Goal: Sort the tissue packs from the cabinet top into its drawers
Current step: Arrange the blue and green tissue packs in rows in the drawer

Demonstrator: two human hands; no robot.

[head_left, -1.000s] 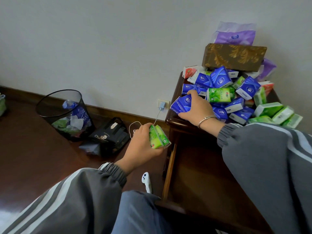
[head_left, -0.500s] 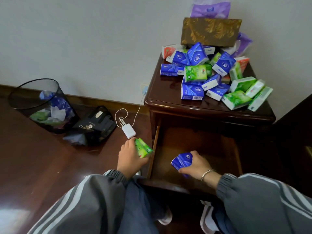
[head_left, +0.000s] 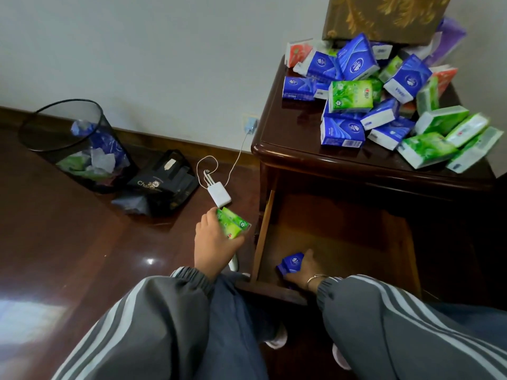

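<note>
1. Step in hand, as a judgement: dropping off the blues. R hand (head_left: 304, 270) is reaching down into the open drawer (head_left: 343, 231), approx 5 o'clock in the view, w/ its grip clamped round a small bunch of blue packs (head_left: 290, 264). The bunch is sitting low at the drawer's near-left corner; whether it is touching the bottom can't be told.
2. L hand (head_left: 212, 238) is hovering outside the drawer, just beside its left wall and over the floor, approx 7 o'clock. Its grip is clamped on green packs (head_left: 233, 224), two by the look of it.
3. Most of the job is waiting. The pile (head_left: 384, 105) of blue, green & red packs is lying on the cabinet top (head_left: 277, 133) at 1–2 o'clock, w/ a brown tissue box (head_left: 384, 17) and a purple pack (head_left: 450, 42) behind it.
4. Next move, as a judgement: R grip is needing to come apart so the blues are left in this drawer, then R hand is going back up for more. The greens look meant for a diff. drawer, so one would need pulling out first; no second drawer is showing open.
5. Off-task bits are lying on the floor: mesh wastebasket (head_left: 68, 141) at 9–10 o'clock, black bag (head_left: 162, 185) beside it, and white charger (head_left: 219, 194) w/ cable just past L hand, at its 12 o'clock.
</note>
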